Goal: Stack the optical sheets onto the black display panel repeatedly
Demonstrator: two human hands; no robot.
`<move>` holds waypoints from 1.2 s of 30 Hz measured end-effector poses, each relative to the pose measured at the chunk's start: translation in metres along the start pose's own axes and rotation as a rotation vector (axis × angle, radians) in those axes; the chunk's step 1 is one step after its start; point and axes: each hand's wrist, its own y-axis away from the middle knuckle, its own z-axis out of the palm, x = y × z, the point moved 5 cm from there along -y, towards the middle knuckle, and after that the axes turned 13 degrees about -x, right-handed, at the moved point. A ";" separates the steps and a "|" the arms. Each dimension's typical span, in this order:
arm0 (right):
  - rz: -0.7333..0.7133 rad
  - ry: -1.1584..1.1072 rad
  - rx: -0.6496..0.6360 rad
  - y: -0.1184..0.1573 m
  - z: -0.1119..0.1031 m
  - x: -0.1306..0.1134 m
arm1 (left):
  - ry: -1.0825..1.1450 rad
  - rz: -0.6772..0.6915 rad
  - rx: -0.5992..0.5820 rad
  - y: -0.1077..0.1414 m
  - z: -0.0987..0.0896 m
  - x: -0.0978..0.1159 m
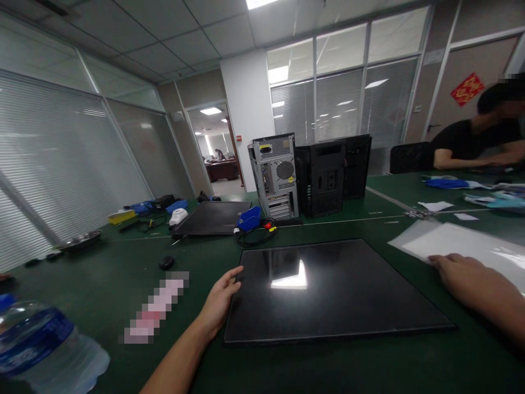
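A flat black monitor panel [328, 306] lies face up on the green table, its glossy surface reflecting a ceiling light. At the panel's left edge is my left hand [221, 298], fingers and thumb apart, fingertips touching the border. My right hand [463, 276] is closed at the near left edge of white translucent sheets [463, 241], right of the panel. The sheets overlap and run out of view on the right. What the right hand's fingertips do beneath the edge is hidden.
Computer cases [276, 175] stand behind the panel, beside a second dark screen [213, 218] and a cable with a blue piece [249, 219]. A large water bottle [45, 345] is at front left, a round black object [166, 262] nearby. Another person [471, 139] sits at far right.
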 end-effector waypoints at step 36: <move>-0.611 -0.214 -0.068 0.072 -0.062 -0.206 | -0.165 0.011 0.039 -0.006 -0.007 -0.001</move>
